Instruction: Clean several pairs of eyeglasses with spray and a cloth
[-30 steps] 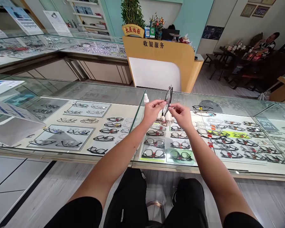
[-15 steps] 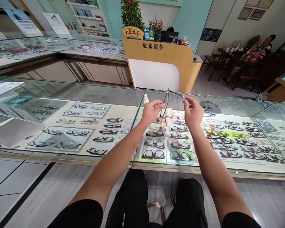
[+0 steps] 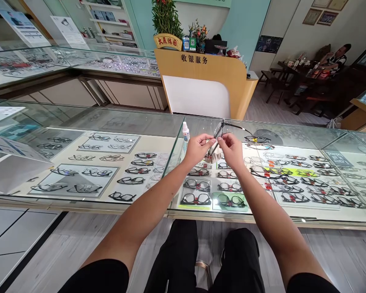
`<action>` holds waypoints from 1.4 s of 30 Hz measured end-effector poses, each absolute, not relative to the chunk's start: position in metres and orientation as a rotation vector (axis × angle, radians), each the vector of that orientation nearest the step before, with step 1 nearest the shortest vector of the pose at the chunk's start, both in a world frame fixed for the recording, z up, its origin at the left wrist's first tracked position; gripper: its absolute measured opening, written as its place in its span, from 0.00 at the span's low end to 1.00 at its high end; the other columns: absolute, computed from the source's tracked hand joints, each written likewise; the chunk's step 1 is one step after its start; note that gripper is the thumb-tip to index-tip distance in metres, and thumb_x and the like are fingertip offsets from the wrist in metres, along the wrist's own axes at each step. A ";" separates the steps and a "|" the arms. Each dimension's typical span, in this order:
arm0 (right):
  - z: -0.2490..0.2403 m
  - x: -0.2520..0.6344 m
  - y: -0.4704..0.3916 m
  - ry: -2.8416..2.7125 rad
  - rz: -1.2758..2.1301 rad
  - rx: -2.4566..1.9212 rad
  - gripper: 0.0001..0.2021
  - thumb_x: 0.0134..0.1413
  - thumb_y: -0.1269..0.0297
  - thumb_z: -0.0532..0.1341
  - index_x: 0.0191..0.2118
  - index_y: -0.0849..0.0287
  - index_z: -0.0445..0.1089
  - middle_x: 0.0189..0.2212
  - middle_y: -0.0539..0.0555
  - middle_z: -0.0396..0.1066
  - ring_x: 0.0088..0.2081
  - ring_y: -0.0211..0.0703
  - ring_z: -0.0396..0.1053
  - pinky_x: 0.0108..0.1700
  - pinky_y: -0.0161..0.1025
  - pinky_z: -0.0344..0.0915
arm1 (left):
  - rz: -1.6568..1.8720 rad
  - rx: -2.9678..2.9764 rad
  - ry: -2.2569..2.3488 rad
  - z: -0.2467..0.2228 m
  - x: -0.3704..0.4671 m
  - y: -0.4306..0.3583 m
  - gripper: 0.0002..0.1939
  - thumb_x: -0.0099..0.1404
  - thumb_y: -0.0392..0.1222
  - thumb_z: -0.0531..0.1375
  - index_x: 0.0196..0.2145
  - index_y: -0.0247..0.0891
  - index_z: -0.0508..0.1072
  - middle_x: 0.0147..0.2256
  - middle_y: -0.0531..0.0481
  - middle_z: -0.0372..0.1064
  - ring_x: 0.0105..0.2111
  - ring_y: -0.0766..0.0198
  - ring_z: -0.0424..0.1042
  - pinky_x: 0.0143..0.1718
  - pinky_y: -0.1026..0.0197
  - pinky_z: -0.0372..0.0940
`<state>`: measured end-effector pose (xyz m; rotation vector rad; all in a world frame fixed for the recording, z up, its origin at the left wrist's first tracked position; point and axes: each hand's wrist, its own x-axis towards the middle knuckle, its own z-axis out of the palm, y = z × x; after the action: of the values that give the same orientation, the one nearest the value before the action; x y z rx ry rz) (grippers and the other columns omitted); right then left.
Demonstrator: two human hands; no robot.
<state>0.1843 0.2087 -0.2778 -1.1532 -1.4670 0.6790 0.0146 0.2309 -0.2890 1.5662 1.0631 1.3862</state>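
A dark-framed pair of eyeglasses (image 3: 230, 125) is held up above the glass counter, one temple stretching out to the right. My left hand (image 3: 198, 151) pinches the frame from the left, fingers closed. Close beside it, my right hand (image 3: 232, 151) has thumb and fingers closed on the same eyeglasses; the exact grip points are partly hidden by the fingers. Just below the hands lies a pale folded cloth (image 3: 214, 157) with dark and red print. Left of them stands a small white bottle (image 3: 186, 132), upright on the counter.
The glass display counter (image 3: 134, 122) spans the view, with rows of spectacle frames (image 3: 197, 185) under its top. A white folded card (image 3: 14, 173) stands at left. Beyond is a wooden cashier desk (image 3: 240, 87); a seated person (image 3: 335, 59) is at the far right.
My right hand has moved left from the temple's end to the frame beside my left hand. The eyeglasses have turned and shifted slightly right, and the bottle shows more fully.
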 end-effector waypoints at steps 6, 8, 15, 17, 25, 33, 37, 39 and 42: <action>-0.278 0.184 0.212 -1.336 0.769 -1.204 0.12 0.61 0.52 0.64 0.34 0.53 0.67 0.26 0.49 0.75 0.27 0.41 0.66 0.33 0.40 0.59 | 1.434 1.528 1.114 -0.290 0.017 0.230 0.18 0.63 0.57 0.71 0.37 0.38 0.84 0.22 0.59 0.44 0.24 0.68 0.46 0.29 0.60 0.44; -0.279 0.185 0.214 -1.283 0.820 -1.227 0.11 0.59 0.53 0.64 0.33 0.53 0.67 0.25 0.49 0.75 0.25 0.40 0.64 0.31 0.39 0.57 | 1.453 1.520 1.118 -0.289 0.017 0.230 0.17 0.64 0.57 0.71 0.37 0.39 0.84 0.22 0.60 0.43 0.24 0.68 0.45 0.29 0.60 0.45; -0.276 0.189 0.218 -1.106 0.960 -1.307 0.08 0.54 0.57 0.64 0.31 0.53 0.65 0.25 0.48 0.77 0.21 0.36 0.58 0.25 0.37 0.53 | 1.542 1.446 1.145 -0.285 0.015 0.230 0.18 0.64 0.57 0.71 0.37 0.38 0.84 0.22 0.60 0.44 0.24 0.68 0.47 0.30 0.59 0.48; -0.273 0.190 0.218 -1.038 1.022 -1.329 0.08 0.54 0.59 0.64 0.31 0.53 0.64 0.27 0.49 0.79 0.20 0.36 0.58 0.24 0.37 0.52 | 1.586 1.397 1.131 -0.285 0.015 0.231 0.18 0.63 0.57 0.72 0.37 0.38 0.84 0.22 0.60 0.44 0.24 0.68 0.47 0.30 0.59 0.48; -0.276 0.195 0.225 -0.754 1.283 -1.311 0.10 0.51 0.60 0.66 0.32 0.54 0.63 0.31 0.55 0.82 0.20 0.34 0.58 0.21 0.35 0.50 | 1.672 1.202 1.099 -0.279 0.012 0.235 0.23 0.62 0.62 0.73 0.41 0.39 0.84 0.24 0.60 0.42 0.25 0.68 0.46 0.29 0.59 0.50; -0.281 0.194 0.216 -1.094 0.448 -1.410 0.23 0.55 0.50 0.70 0.44 0.50 0.56 0.33 0.47 0.66 0.32 0.44 0.66 0.39 0.44 0.68 | 1.678 1.276 1.092 -0.276 0.016 0.230 0.25 0.60 0.63 0.73 0.42 0.38 0.85 0.23 0.60 0.44 0.26 0.68 0.46 0.29 0.59 0.48; -0.274 0.195 0.210 -1.176 0.122 -1.440 0.29 0.58 0.46 0.69 0.56 0.52 0.58 0.50 0.61 0.68 0.48 0.57 0.70 0.53 0.56 0.70 | 1.679 1.208 1.096 -0.277 0.012 0.232 0.27 0.59 0.64 0.74 0.42 0.37 0.85 0.23 0.59 0.47 0.26 0.68 0.47 0.28 0.60 0.47; -0.271 0.200 0.209 -1.089 0.033 -1.429 0.32 0.62 0.45 0.66 0.62 0.55 0.57 0.55 0.66 0.65 0.53 0.61 0.68 0.57 0.60 0.69 | 1.704 1.181 1.078 -0.277 0.011 0.233 0.27 0.58 0.64 0.75 0.42 0.37 0.85 0.23 0.60 0.47 0.27 0.68 0.47 0.29 0.61 0.49; -0.269 0.205 0.207 -1.136 -0.121 -1.363 0.33 0.65 0.46 0.64 0.68 0.57 0.57 0.58 0.70 0.63 0.57 0.65 0.67 0.60 0.65 0.68 | 1.721 1.195 1.084 -0.277 0.012 0.232 0.24 0.60 0.62 0.75 0.40 0.38 0.85 0.22 0.60 0.45 0.26 0.69 0.48 0.30 0.61 0.52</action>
<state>0.2047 0.2069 -0.2691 -1.3631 -1.1357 -0.1207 0.0122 0.2320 -0.2773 1.1951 1.0835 1.7211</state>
